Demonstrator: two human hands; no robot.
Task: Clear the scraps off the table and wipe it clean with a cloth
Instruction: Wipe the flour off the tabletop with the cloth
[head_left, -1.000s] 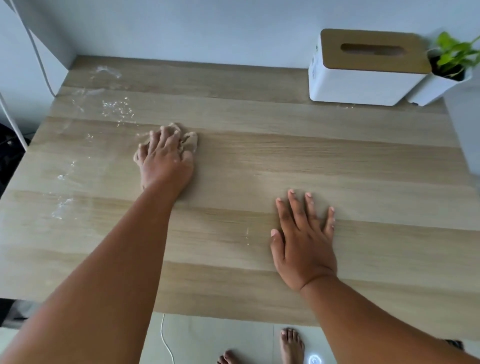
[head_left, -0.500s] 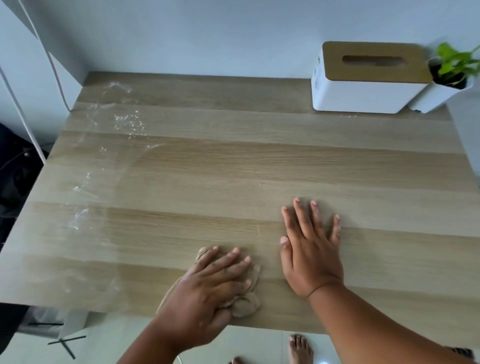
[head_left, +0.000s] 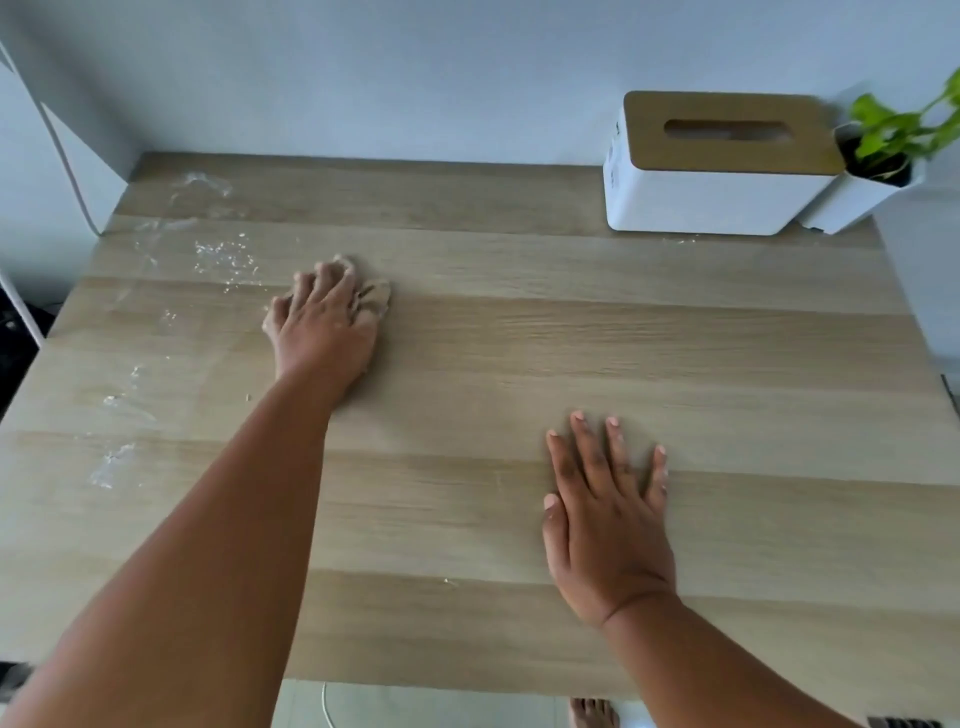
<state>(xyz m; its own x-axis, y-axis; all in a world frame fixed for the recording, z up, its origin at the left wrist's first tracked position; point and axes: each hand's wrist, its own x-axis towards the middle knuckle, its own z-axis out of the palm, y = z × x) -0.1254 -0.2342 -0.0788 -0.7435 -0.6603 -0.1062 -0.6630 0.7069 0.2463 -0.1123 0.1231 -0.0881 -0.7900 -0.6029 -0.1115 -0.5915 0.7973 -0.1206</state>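
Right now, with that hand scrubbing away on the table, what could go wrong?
Two risks, I'd say. The left hand presses a bunched cloth right beside the white residue on the table; a careless stroke could smear it across wiped wood or push it off the left edge. Small crumbs at the foot of the tissue box may be missed unless the box is moved.

A room in a home, it seems. A wooden table (head_left: 571, 364) stands pushed against a plain pale wall (head_left: 415, 67). At two o'clock on it sit a white tissue box (head_left: 711, 176) with a wooden lid and a small potted plant (head_left: 883, 156). At six o'clock a bare foot (head_left: 592, 714) stands on a tiled floor (head_left: 415, 709).
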